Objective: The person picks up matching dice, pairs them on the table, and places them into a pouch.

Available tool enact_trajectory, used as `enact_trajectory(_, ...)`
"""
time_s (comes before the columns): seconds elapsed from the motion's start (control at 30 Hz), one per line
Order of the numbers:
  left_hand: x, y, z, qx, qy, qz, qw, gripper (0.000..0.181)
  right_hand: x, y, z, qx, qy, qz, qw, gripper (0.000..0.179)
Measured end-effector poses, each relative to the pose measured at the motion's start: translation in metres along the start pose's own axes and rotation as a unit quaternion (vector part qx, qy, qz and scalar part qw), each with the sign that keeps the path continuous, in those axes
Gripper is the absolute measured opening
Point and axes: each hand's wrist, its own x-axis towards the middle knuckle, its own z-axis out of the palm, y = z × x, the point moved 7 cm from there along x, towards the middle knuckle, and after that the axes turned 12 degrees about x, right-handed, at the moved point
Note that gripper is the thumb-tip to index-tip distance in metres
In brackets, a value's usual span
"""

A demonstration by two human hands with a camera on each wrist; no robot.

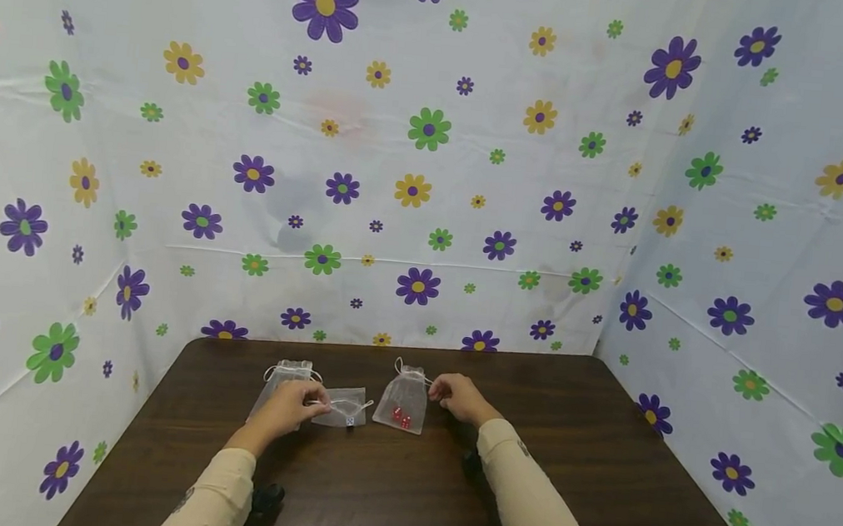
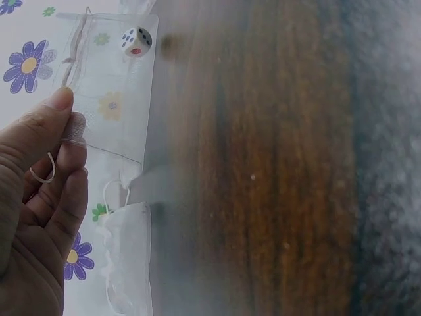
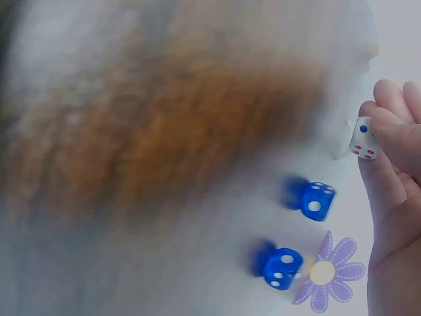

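My left hand (image 1: pixel 287 408) pinches the edge of a sheer white drawstring pouch (image 1: pixel 345 407) between thumb and fingertips. A white die (image 2: pixel 137 41) with blue and red pips shows at that pouch's far end. Partly behind this hand lies another sheer pouch (image 1: pixel 295 367). To the right, a third pouch (image 1: pixel 402 397) holds red dice (image 1: pixel 402 417). My right hand (image 1: pixel 464 399) is just right of that pouch. Between its thumb and fingers it holds a white die (image 3: pixel 364 138), clearest in the right wrist view. Below it there are two blue dice (image 3: pixel 318 201), which I cannot make out in the head view.
The dark wooden table (image 1: pixel 371 492) is bounded by a white flowered cloth (image 1: pixel 370 158) at the back and sides. Black wrist-worn gear (image 1: pixel 267 500) shows beside the left forearm. Brown surface in the right wrist view is blurred.
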Motion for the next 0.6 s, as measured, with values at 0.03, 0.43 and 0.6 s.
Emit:
enact_trajectory(0.03,0.0,0.0,0.0,0.002,0.0,-0.002,1.0,0.009,0.0,-0.002,0.0,0.0,0.0,-0.002,1.0,0.027)
enact_trajectory(0.43,0.002,0.0,0.002,0.004,-0.002,-0.008,1.0,0.009,0.014,-0.027,-0.006,-0.031,0.007,-0.044,0.9985,0.027)
enact_trajectory(0.6,0.002,-0.001,0.002,0.003,-0.002,-0.005,1.0,0.009,0.021,-0.043,-0.006,-0.029,0.011,-0.055,0.998,0.024)
